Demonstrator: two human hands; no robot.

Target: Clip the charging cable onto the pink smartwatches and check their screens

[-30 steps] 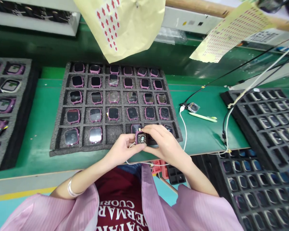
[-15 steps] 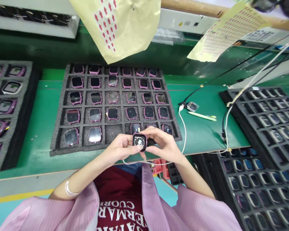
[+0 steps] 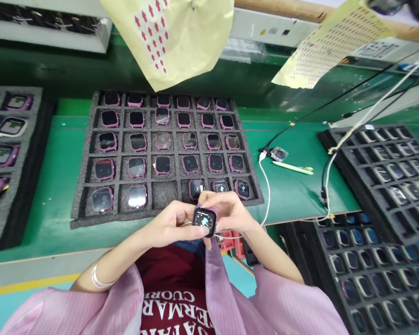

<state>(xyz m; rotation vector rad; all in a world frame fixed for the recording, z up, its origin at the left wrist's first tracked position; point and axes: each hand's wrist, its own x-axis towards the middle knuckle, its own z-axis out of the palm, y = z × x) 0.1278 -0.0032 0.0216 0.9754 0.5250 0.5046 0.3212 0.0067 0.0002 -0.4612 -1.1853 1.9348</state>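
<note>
A purple-framed smartwatch case (image 3: 204, 220) without a strap is held between my two hands, its lit screen showing a round dial. My left hand (image 3: 172, 225) grips its left side, the thumb on the lower part of the screen. Fingers of my right hand (image 3: 230, 210) close on its upper and right edges. A white cable (image 3: 265, 174) runs to the hands; how it meets the watch is hidden. Just beyond lies a grey foam tray (image 3: 80, 186) of similar purple watch cases, one pocket in its front row vacant.
Left stands another foam tray (image 3: 28, 153) of watches. To the right lie a light green pen (image 3: 293, 168), a small bagged round item (image 3: 278, 153) and cable plugs (image 3: 263, 153). More watch trays (image 3: 330, 139) fill the far right. Yellow sticker sheets (image 3: 192, 51) hang overhead.
Both hands have brought the watch slightly lower, nearer my body. The right fingers have shifted onto its top edge, and more of the tray's front-row watches show.
</note>
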